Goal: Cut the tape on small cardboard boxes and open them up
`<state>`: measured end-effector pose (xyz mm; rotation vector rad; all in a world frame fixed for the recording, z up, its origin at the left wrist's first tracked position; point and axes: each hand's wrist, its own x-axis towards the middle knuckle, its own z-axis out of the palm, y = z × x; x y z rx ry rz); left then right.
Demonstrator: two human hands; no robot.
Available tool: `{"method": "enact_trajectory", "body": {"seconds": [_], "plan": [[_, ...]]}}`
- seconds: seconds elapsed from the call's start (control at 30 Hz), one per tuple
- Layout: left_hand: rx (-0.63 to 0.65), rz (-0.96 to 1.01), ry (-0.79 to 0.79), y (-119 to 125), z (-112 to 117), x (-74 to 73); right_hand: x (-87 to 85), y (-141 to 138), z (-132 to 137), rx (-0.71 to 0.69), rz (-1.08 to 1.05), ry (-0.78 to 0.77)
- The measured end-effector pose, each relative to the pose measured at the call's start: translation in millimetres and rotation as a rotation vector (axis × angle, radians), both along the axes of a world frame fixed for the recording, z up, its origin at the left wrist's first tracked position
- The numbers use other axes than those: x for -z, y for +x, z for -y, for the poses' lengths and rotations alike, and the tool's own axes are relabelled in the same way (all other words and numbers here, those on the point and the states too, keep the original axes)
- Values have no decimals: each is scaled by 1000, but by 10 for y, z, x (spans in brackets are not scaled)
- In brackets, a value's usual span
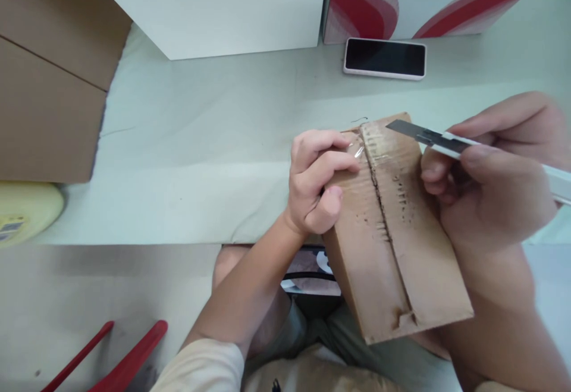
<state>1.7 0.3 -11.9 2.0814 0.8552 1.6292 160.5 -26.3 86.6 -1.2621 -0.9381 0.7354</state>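
1. my cardboard box (428,261) lies in front of me, its far end over the pale table (209,142) and its near end jutting past the front edge, above my lap. its long axis slants from far left to near right.
2. my left hand (314,181) is curled over the box's left side near the far end, fingers bent and pressed on the top.
3. my right hand (499,196) is closed round a utility knife (452,146), its long axis running across the box; the blade points left and slightly away, over the far end. whether it touches, i can't tell.
4. the box is oblong, brown and scuffed, with a dark, ragged lengthwise seam (380,203) and glossy, wrinkled clear tape (378,144).
5. the knife is slim: grey flat metal blade, white handle.
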Motion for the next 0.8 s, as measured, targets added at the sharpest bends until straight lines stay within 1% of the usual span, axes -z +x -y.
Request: {"method": "enact_trajectory", "body": {"seconds": [0.13,0.3,0.5,0.63,0.7,0.8], "plan": [[-31,12,-22,16,13,8,-4,-14,1,21,-12,-23],[33,4,-31,-8,7,14,-6,-7,-2,12,-31,-22],[22,62,-6,-3,-7,12,18,14,6,-54,25,39],[4,9,-30,-5,-16,29,31,24,31,-96,54,56],[7,2,-33,-10,-17,19,35,30,40,-105,62,60],[34,62,9,-14,-6,-28,38,33,46,-113,60,70]]}}
